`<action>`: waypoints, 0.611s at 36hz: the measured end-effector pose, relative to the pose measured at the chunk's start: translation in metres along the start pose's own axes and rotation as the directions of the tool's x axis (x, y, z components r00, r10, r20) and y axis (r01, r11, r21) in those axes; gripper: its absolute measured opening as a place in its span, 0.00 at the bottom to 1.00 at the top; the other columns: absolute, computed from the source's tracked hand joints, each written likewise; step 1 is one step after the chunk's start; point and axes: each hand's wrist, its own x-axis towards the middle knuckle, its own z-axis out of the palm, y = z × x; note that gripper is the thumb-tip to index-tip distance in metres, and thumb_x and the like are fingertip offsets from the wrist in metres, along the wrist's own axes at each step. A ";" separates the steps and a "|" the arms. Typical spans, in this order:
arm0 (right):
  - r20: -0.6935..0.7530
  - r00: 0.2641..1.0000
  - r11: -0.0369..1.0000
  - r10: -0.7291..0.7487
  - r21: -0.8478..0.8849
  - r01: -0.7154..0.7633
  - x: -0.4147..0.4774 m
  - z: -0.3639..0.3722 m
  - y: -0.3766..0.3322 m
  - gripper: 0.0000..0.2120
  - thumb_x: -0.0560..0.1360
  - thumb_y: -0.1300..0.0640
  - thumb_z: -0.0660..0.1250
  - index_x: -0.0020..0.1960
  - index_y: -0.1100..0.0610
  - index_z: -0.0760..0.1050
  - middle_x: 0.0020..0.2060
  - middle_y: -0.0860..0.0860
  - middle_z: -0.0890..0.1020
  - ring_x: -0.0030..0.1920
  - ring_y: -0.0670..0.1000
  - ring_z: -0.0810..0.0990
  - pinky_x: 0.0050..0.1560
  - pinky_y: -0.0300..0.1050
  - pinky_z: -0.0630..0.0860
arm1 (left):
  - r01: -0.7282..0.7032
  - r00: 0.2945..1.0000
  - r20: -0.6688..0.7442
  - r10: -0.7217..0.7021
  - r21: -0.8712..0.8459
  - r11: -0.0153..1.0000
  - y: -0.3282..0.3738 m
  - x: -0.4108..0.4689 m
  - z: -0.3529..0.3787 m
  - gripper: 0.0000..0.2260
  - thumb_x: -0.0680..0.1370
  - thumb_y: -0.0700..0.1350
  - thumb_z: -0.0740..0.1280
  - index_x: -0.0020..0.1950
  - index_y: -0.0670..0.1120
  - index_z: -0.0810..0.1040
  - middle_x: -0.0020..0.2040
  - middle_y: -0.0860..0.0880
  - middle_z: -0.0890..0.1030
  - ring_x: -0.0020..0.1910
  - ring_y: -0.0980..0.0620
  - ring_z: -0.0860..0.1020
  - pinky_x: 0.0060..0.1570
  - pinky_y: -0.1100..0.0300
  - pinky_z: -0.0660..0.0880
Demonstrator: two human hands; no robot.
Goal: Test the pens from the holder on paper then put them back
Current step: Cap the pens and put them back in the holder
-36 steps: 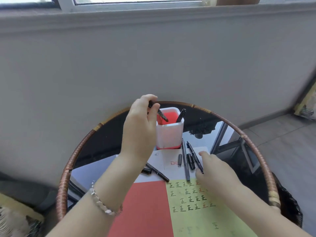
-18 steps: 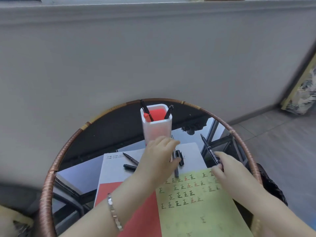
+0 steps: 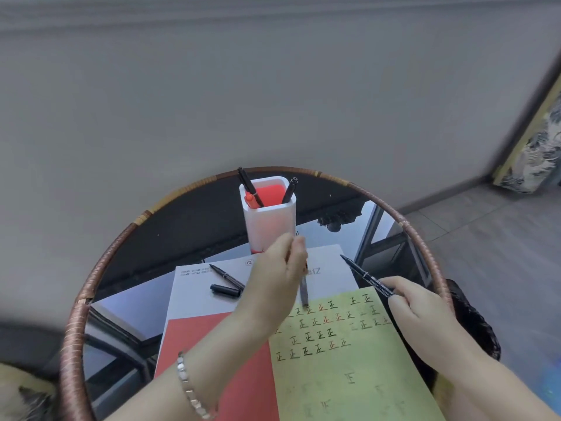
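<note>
Both hands hold pens over the paper.
The left hand (image 3: 274, 278) pinches a grey pen (image 3: 304, 291); the right hand (image 3: 420, 311) pinches a black pen (image 3: 362, 273). 3 pens stand in the holder (image 3: 269, 218) behind the yellow paper (image 3: 349, 375).

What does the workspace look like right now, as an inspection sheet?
Surface: round glass table with woven rim, reflective.
Job's things: white pen holder upright with three pens; yellow paper covered in test marks; uncapped pen and cap lying on a white booklet.
Clutter: red sheet.
Hands: left hand pinching a grey pen; right hand holding a black pen.
Cables: nothing seen.
Surroundings: grey wall, tiled floor.
</note>
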 end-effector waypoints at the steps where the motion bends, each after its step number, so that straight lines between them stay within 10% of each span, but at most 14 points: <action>1: 0.004 1.000 1.000 -0.016 0.016 0.016 -0.001 0.000 -0.002 0.16 0.76 0.62 0.53 0.52 0.46 0.74 0.47 0.44 0.80 0.47 0.38 0.74 0.45 0.29 0.69 | 0.025 0.999 -0.040 -0.028 -0.068 0.997 0.001 -0.003 -0.004 0.18 0.80 0.50 0.53 0.36 0.42 0.69 0.30 0.50 0.72 0.30 0.53 0.69 0.30 0.64 0.66; 5: 0.006 0.998 0.998 -0.063 0.027 0.063 -0.005 0.002 -0.010 0.13 0.78 0.61 0.54 0.52 0.47 0.74 0.44 0.43 0.79 0.41 0.35 0.73 0.39 0.14 0.58 | 0.167 0.981 -0.061 -0.185 -0.230 0.959 0.002 -0.017 -0.017 0.15 0.80 0.46 0.57 0.38 0.39 0.70 0.24 0.54 0.73 0.23 0.57 0.67 0.25 0.67 0.66; 11: 0.030 0.981 0.973 -0.193 0.137 0.187 -0.005 0.016 -0.015 0.07 0.75 0.54 0.62 0.52 0.46 0.74 0.32 0.50 0.78 0.30 0.42 0.72 0.34 0.33 0.68 | 0.410 0.879 0.021 -0.477 -0.544 0.732 -0.010 -0.033 -0.031 0.06 0.78 0.44 0.63 0.47 0.43 0.77 0.35 0.53 0.84 0.38 0.57 0.83 0.36 0.67 0.78; 22: 0.064 0.900 0.898 -0.432 0.127 0.422 -0.016 0.026 -0.031 0.04 0.72 0.45 0.62 0.46 0.43 0.72 0.33 0.43 0.76 0.32 0.45 0.72 0.34 0.36 0.67 | 0.354 0.777 0.006 -0.629 -0.832 0.428 -0.011 -0.042 -0.035 0.02 0.76 0.42 0.64 0.45 0.44 0.74 0.37 0.50 0.83 0.36 0.57 0.82 0.32 0.67 0.76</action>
